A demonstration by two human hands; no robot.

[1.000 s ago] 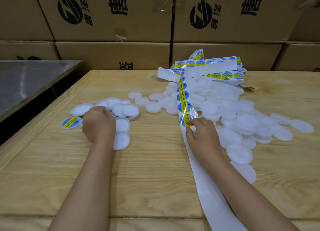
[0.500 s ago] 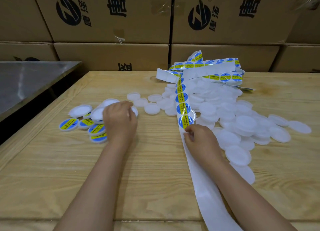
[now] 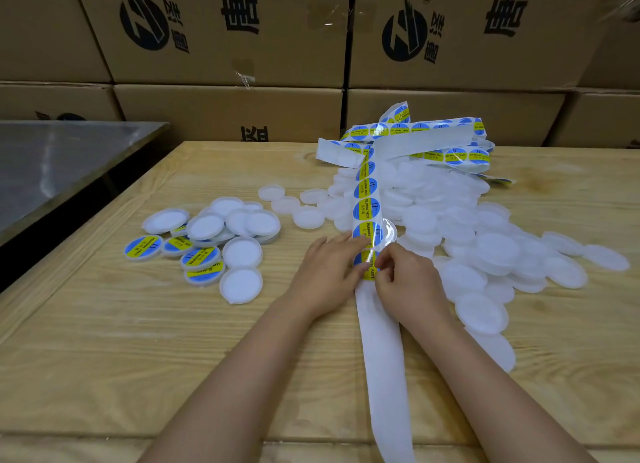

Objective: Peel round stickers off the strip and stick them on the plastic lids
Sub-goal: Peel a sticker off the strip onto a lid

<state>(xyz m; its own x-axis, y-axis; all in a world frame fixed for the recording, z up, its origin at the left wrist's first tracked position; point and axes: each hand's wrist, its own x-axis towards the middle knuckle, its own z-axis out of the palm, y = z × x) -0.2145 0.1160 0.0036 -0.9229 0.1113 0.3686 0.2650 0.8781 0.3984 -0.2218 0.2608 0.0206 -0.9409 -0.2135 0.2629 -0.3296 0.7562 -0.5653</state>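
A long white backing strip (image 3: 381, 341) runs down the middle of the wooden table, carrying blue-and-yellow round stickers (image 3: 366, 209) higher up. My right hand (image 3: 410, 287) pinches the edge of the lowest sticker (image 3: 369, 266) with curled fingers. My left hand (image 3: 327, 273) lies beside it, straight fingers resting on the strip and that sticker's left side. A big heap of bare white plastic lids (image 3: 495, 251) lies to the right. On the left sits a smaller group with several stickered lids (image 3: 201, 257) and some plain white lids (image 3: 242, 253).
The tangled remainder of the sticker strip (image 3: 433, 143) is piled at the back of the heap. Printed cardboard boxes (image 3: 228, 46) form a wall behind the table. A steel-topped table (image 3: 52, 164) stands to the left across a dark gap.
My left hand left the stickered lids on the left and came right to the strip, beside my right hand. My right hand stayed at the lowest sticker.
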